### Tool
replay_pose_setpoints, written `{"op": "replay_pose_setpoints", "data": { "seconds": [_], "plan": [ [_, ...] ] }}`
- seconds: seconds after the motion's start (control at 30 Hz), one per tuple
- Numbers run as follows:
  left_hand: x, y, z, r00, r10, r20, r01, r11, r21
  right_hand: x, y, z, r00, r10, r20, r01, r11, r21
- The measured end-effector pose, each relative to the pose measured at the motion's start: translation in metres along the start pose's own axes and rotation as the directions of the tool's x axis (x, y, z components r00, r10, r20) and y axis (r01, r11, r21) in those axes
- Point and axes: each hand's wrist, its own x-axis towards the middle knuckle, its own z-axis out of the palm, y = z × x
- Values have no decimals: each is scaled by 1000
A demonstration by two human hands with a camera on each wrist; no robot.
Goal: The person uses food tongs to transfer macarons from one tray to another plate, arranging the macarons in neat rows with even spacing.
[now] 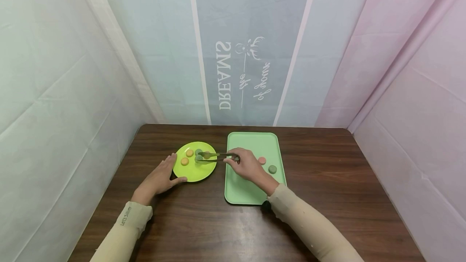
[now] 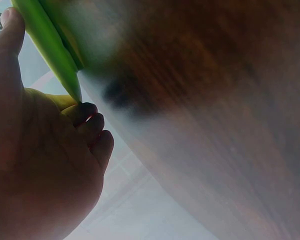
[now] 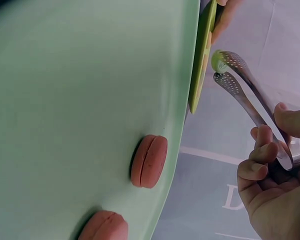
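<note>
My left hand (image 1: 158, 179) rests against the left rim of a yellow-green plate (image 1: 198, 175), fingers extended and thumb at the near edge. In the left wrist view, that hand (image 2: 45, 150) touches the plate's edge (image 2: 50, 50). My right hand (image 1: 247, 165) grips metal tongs (image 1: 218, 159), which reach leftward over the plate. In the right wrist view, a greenish macaron (image 3: 218, 62) is at the tongs' perforated tips. Orange-yellow macarons (image 1: 185, 161) and a green macaron (image 1: 198, 152) lie on the plate; the tongs partly hide another, pinkish one.
A light green tray (image 1: 240, 191) lies under my right hand and forearm. It bears a pink macaron (image 1: 262, 160) and a green macaron (image 1: 272, 169). The brown wooden table (image 1: 189, 221) meets a printed curtain (image 1: 247, 19) at the back; pale fabric hangs at both sides.
</note>
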Motion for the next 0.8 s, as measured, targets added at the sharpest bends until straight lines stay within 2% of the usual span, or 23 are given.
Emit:
{"op": "replay_pose_setpoints", "data": {
  "seconds": [0.23,0.8],
  "plan": [
    [0,0,-2,1000,-1,4,1,1000,0,6,-2,4,1000,-10,14,10,1000,3],
    [2,0,-4,1000,1,13,-1,1000,-7,16,-4,10,999,26,47,-25,1000,-10]
  ]
}}
